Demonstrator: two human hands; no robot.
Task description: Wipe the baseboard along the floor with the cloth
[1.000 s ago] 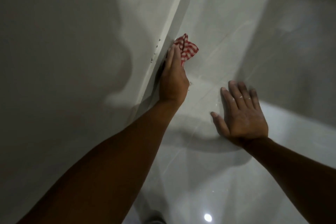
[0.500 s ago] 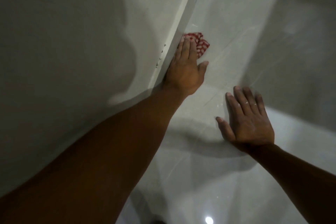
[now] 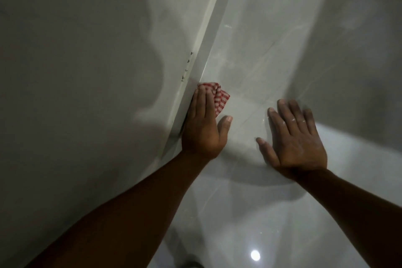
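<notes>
A pale baseboard (image 3: 208, 35) runs diagonally from the top centre down to the middle of the view, between the grey wall on the left and the glossy floor on the right. My left hand (image 3: 203, 128) lies flat against the baseboard and presses a red-and-white checked cloth (image 3: 219, 99) onto it; most of the cloth is hidden under my fingers. My right hand (image 3: 293, 139) rests palm down on the floor to the right, fingers spread, holding nothing.
The grey wall (image 3: 87, 72) fills the left half, with small dark chips (image 3: 188, 65) beside the baseboard's upper edge. The polished tile floor (image 3: 272, 39) reflects a lamp (image 3: 255, 255) at the bottom and carries a large dark shadow at the upper right.
My left hand with the cloth slid forward along the baseboard, then came back toward me. My right hand stayed planted on the floor.
</notes>
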